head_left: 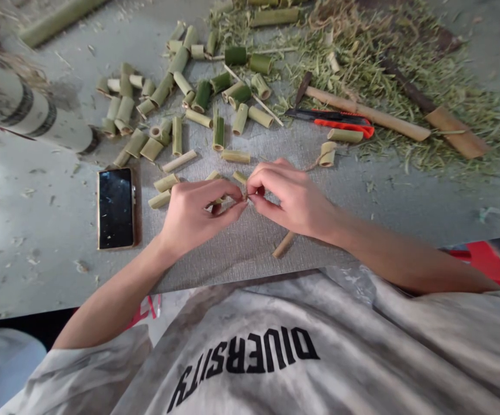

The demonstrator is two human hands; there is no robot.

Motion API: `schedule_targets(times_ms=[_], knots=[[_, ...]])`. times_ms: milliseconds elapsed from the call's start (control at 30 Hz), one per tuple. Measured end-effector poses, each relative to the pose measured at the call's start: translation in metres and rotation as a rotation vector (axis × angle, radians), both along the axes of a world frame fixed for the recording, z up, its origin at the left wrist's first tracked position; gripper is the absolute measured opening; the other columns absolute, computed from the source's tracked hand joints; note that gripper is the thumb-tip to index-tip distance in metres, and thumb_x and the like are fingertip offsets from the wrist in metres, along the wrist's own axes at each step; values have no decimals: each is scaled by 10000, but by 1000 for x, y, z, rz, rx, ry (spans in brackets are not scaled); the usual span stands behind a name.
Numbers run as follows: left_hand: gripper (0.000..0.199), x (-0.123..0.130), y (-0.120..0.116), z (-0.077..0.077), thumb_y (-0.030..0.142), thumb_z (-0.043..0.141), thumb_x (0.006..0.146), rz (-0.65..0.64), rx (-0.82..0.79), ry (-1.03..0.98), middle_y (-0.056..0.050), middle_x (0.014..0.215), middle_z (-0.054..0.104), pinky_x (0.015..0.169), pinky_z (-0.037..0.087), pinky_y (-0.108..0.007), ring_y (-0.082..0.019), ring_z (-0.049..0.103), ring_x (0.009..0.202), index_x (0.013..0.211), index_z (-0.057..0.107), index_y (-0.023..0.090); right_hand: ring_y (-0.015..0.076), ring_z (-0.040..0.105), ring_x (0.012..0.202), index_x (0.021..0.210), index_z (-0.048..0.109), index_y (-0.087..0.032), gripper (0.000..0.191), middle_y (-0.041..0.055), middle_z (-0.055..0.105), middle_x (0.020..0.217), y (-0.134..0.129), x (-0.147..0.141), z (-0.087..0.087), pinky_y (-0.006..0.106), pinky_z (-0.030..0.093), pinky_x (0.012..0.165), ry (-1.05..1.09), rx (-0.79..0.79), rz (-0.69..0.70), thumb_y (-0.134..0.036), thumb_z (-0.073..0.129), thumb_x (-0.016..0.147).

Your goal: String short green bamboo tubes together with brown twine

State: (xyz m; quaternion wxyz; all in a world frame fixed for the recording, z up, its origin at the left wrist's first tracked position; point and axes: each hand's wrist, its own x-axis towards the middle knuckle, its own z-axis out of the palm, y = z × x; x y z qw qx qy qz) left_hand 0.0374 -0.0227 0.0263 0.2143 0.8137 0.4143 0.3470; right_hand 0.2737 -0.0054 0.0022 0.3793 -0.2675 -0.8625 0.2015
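Observation:
My left hand (pixel 202 210) and my right hand (pixel 291 196) meet fingertip to fingertip above the near part of the table. Both are closed in a pinch on a thin brown twine (pixel 245 196), of which only a small bit shows between them. Past my right hand, a strand of twine runs to a short bamboo tube (pixel 327 154). Short bamboo pieces (pixel 160 199) lie beside and partly behind my left hand. A thin tan stick (pixel 283 244) rests below my right hand, its upper end hidden.
Many cut bamboo tubes (pixel 203 95) are scattered beyond my hands. A hammer (pixel 366 112), an orange utility knife (pixel 345 123) and a dark-bladed tool with a wooden handle (pixel 457 132) lie among green shavings (pixel 444 80). A phone (pixel 116 208) is at left, near a white cylinder (pixel 34 104).

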Motion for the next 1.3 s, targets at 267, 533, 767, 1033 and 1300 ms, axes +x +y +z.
schedule_targets(times_ms=[267,533,767,1033,1300], knots=[[161,8,-3,-5,96,654,870,40,22,32,41,624,668,540,404,-224,-75,469,512,775,740,192,158,647,833,1003,504,-241,211,-2,677,920,-3,-5,-3,337,474,857,-38,64,-67,-40,543,1053],[156,11,-6,-11,65,610,793,80,128,32,59,597,621,535,369,-215,-68,467,520,725,667,193,160,639,806,985,511,-243,206,-2,700,919,-6,-6,-6,347,461,888,-81,25,-110,-43,556,1006],[163,12,-7,-8,81,602,798,97,114,57,46,609,664,531,390,-229,-76,493,510,723,677,205,155,624,798,968,506,-243,216,-10,680,891,-5,-5,-4,339,469,883,-68,8,-127,-31,546,990],[151,10,-5,-10,94,606,805,87,104,84,39,629,684,530,398,-229,-82,520,528,732,677,206,156,617,798,957,506,-241,220,-7,680,895,-6,-6,-2,344,463,880,-94,-28,-132,-26,550,976],[184,11,-9,-9,45,592,792,33,199,107,54,616,635,534,373,-237,-71,427,498,706,627,203,148,590,749,910,512,-240,213,-15,663,838,4,2,-5,330,476,822,-44,-22,-209,-47,550,989]])
